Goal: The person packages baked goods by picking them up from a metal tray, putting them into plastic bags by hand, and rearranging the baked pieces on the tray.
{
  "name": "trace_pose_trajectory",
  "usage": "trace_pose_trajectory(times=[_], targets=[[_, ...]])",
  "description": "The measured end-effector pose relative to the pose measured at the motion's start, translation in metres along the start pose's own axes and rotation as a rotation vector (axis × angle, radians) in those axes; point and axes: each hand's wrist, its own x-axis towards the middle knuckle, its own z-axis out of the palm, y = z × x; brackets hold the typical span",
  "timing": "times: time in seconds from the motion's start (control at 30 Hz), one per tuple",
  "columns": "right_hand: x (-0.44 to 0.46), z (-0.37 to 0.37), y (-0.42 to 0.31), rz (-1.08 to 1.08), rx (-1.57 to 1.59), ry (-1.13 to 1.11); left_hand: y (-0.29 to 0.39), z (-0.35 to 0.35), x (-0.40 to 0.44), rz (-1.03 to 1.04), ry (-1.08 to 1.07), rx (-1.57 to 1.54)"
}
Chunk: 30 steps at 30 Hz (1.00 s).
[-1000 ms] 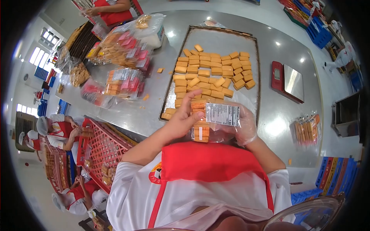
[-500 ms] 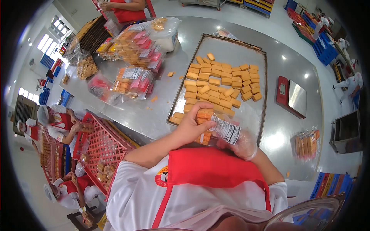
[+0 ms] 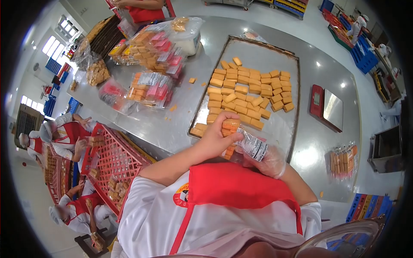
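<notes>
My bare left hand [image 3: 214, 138] is closed round a clear packet of biscuits [image 3: 230, 126], its thumb across the front. My right hand [image 3: 272, 161], in a clear plastic glove, grips the other end of the same packet, where a white nutrition label [image 3: 253, 145] shows. Part of the packet is hidden behind my fingers. Just beyond my hands, a metal tray [image 3: 297, 86] holds rows of loose golden biscuits [image 3: 241, 89].
Filled packets [image 3: 150, 88] and a white tub [image 3: 189, 41] stand at the left of the steel table [image 3: 198, 92]. A red scale [image 3: 317, 101] and more packets [image 3: 343, 161] lie right. Red crates [image 3: 114, 161] and co-workers [image 3: 69, 135] are at the left.
The label end of the packet has tilted downward to the right, with my right hand lower and closer round it. The whole view has shifted, so the table appears further right.
</notes>
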Motion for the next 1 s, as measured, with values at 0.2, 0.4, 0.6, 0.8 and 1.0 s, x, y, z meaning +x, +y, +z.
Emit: trace_pose_trajectory(times=[0.2,0.4,0.6,0.8,1.0], targets=[[0.006,0.01,0.021,0.161,0.991,-0.087,0.002,0.002,-0.001,-0.013,-0.108,-0.012],[0.005,-0.004,0.009,-0.219,0.013,0.022,0.002,-0.004,0.003,0.164,-0.032,0.213],[0.008,-0.009,0.003,-0.064,0.682,-0.091,0.008,-0.013,0.001,0.056,0.0,-0.147],[-0.003,-0.011,-0.006,0.143,0.681,-0.151,-0.004,-0.021,-0.008,0.107,-0.148,-0.097],[0.002,-0.006,0.0,0.127,0.835,-0.166,-0.01,-0.013,-0.028,0.052,-0.057,-0.301]])
